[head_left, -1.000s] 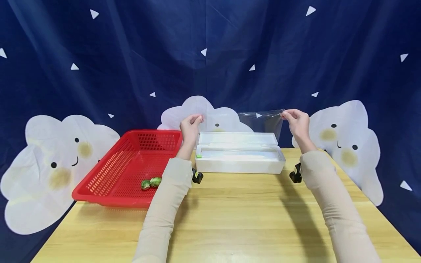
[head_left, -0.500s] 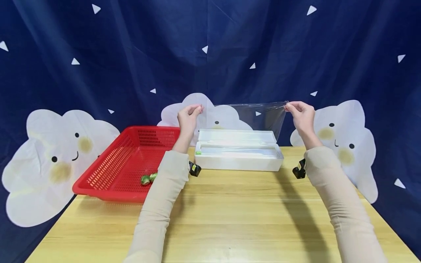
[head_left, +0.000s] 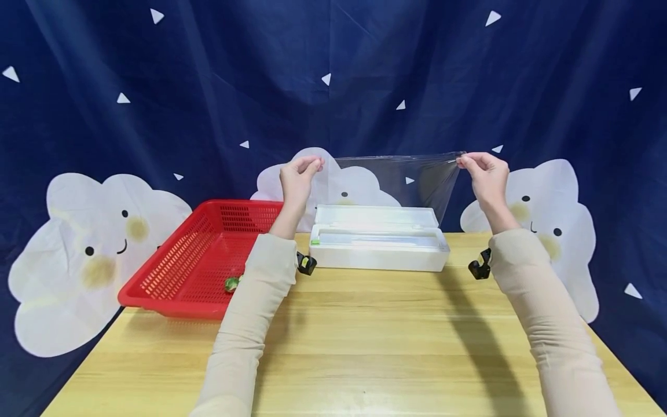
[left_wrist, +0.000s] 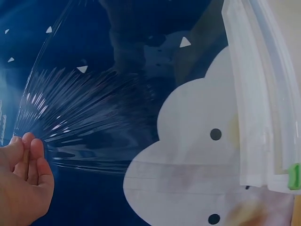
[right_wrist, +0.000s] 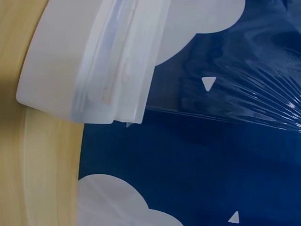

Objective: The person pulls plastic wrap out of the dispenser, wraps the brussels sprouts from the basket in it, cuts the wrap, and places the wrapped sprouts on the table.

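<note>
A clear sheet of plastic wrap (head_left: 396, 174) is stretched upward from a long white dispenser box (head_left: 380, 258) whose lid (head_left: 376, 216) stands raised at the back. Its upper left corner is pinched between the thumb and fingers of my left hand (head_left: 296, 184). My right hand (head_left: 487, 178) pinches the upper right corner, higher than the box. In the left wrist view, creases fan out through the wrap (left_wrist: 80, 108) from the left fingertips. The right wrist view shows the taut wrap and the end of the box (right_wrist: 61, 61), but the right hand lies outside it.
A red perforated basket (head_left: 172, 310) stands on the wooden table (head_left: 365, 336) to the left, with a small green vegetable (head_left: 231, 284) in it, partly behind my left sleeve. A green slider (head_left: 315, 242) sits at the box's left end. A dark blue cloud-patterned curtain (head_left: 365, 69) hangs behind.
Both hands have risen and moved slightly apart, drawing more wrap up out of the box. The left sleeve now covers more of the green vegetables in the basket.
</note>
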Motion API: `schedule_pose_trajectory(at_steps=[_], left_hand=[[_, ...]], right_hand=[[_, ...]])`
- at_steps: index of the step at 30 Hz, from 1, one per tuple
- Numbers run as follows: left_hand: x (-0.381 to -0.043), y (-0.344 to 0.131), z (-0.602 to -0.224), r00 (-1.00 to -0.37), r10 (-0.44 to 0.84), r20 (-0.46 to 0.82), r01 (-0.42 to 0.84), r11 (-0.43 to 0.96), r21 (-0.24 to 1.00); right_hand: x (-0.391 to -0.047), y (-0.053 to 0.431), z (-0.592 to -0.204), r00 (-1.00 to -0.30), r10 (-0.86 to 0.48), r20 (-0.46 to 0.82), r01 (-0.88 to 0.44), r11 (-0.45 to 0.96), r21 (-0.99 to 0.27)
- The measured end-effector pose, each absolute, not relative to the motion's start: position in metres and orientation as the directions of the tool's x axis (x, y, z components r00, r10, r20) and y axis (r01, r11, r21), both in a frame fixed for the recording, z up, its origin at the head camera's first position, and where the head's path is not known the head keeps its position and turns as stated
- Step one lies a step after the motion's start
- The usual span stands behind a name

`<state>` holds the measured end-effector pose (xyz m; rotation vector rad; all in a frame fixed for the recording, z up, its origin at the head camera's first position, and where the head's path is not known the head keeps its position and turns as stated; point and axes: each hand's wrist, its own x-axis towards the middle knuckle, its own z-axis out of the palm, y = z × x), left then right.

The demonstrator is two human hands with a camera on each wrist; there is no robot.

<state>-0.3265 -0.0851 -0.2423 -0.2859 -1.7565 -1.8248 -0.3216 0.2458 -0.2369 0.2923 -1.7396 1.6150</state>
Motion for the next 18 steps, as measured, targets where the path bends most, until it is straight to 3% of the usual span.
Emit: schedule_pose_trajectory(at_steps=[18], left_hand=[[-0.299,-0.086,-0.219,-0.76,-0.218,0.613,0.622,0.032,0.783]], right_hand=[[-0.303,0.249,-0.218,-0.666,0.287,0.689,-0.683,0.136,-0.718]])
